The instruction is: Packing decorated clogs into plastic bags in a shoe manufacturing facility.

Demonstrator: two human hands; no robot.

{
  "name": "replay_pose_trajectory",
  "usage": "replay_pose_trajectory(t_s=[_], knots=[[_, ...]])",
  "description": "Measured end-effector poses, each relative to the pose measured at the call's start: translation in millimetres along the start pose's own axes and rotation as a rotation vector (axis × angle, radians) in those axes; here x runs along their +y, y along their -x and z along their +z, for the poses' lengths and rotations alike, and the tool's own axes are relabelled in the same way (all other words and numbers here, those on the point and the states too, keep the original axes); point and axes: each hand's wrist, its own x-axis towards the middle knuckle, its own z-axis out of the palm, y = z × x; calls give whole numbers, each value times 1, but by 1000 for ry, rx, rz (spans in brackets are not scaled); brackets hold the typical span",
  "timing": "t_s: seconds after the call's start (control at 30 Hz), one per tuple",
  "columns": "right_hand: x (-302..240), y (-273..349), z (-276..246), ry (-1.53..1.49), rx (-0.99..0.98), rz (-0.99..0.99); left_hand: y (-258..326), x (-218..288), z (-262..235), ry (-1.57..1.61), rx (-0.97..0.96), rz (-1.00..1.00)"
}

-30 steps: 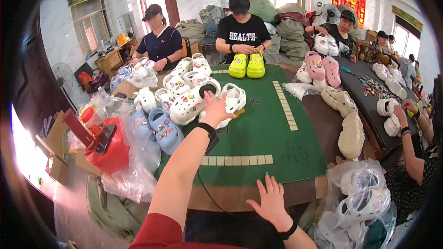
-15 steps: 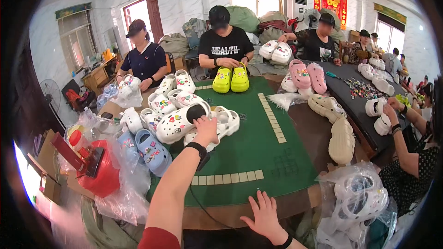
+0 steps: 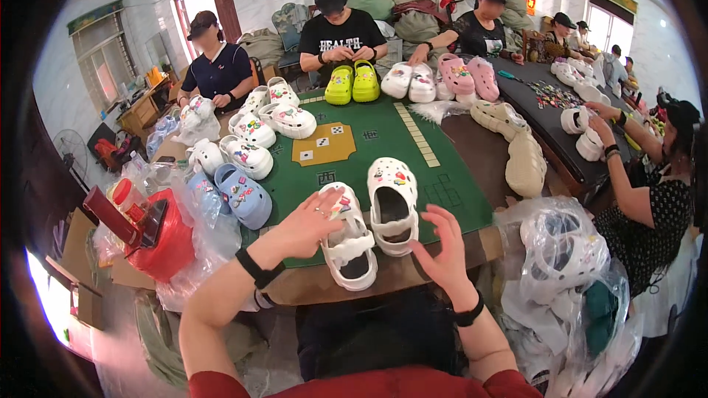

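Note:
A white clog (image 3: 346,250) with colorful charms on its toe sits at the table's near edge, its toe pointing away from me. My left hand (image 3: 313,217) grips its left side, the fingers over the toe. Just to the right is the matching white clog (image 3: 393,177), its dark insole showing and its strap end towards me. Beside its heel my right hand (image 3: 444,250) is open, fingers spread and holding nothing; whether the thumb touches the clog I cannot tell.
On the green mat (image 3: 435,210), several decorated white clogs (image 3: 251,131) and blue clogs (image 3: 247,193) stand left. Beige clogs (image 3: 525,162) lie right, above bagged clogs (image 3: 564,247). A co-worker handles yellow-green clogs (image 3: 352,84) opposite. A red plastic roll (image 3: 173,247) is at left.
A pair of white clogs has come from the left pile to the near edge, with my left hand. My right hand has risen beside it. Across the table, another white pair has been set down.

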Motion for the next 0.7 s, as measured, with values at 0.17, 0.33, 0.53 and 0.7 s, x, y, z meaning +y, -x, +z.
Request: replay_pose_trajectory(t_s=[0.17,0.33,0.53,0.7], knots=[[4,0,23,280,-324,-41,32,60,6,435,301,-470],[18,12,50,222,-283,-13,30,114,47,783,515,-654],[-2,20,22,68,-400,-18,30,97,73,916,592,-678],[-9,23,24,152,-420,-39,26,92,83,967,607,-651]])
